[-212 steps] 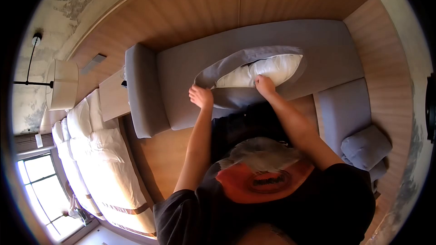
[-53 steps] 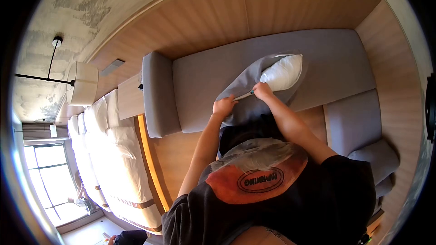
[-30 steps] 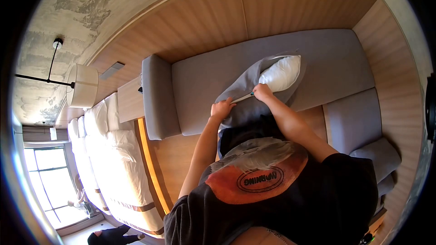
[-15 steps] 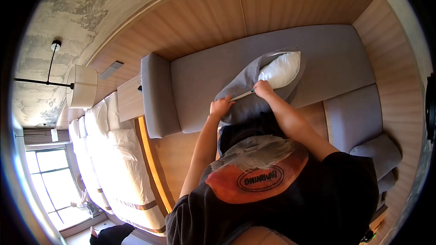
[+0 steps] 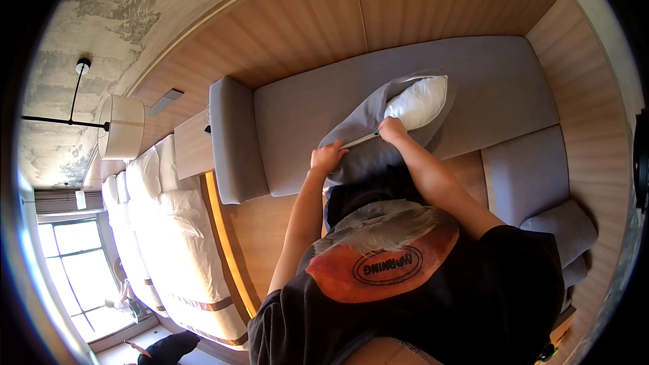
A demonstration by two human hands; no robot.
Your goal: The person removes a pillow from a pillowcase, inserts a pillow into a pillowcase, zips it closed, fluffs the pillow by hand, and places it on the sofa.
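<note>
A grey cushion cover (image 5: 365,116) lies at the front edge of the sofa, with a white cushion insert (image 5: 418,103) bulging from its open right end. A pale zipper strip (image 5: 358,140) runs along the cover between my hands. My left hand (image 5: 329,157) grips the cover at the left end of that strip, thumb laid along the edge. Closed at the zipper beside the insert is my right hand (image 5: 392,130); a small bluish bit shows at its fingertips, and the pull itself is hidden.
The grey sofa (image 5: 297,108) runs along a wood-panelled wall (image 5: 297,34), its armrest (image 5: 233,142) on the left. Loose grey cushions (image 5: 561,230) sit at the right. White beds (image 5: 193,250), a lampshade (image 5: 122,127) and another person in dark clothing (image 5: 169,349) are at the left.
Both hands stay almost in place on the cover; a little more of the pale zipper strip shows between them. The other person at the lower left has shifted slightly.
</note>
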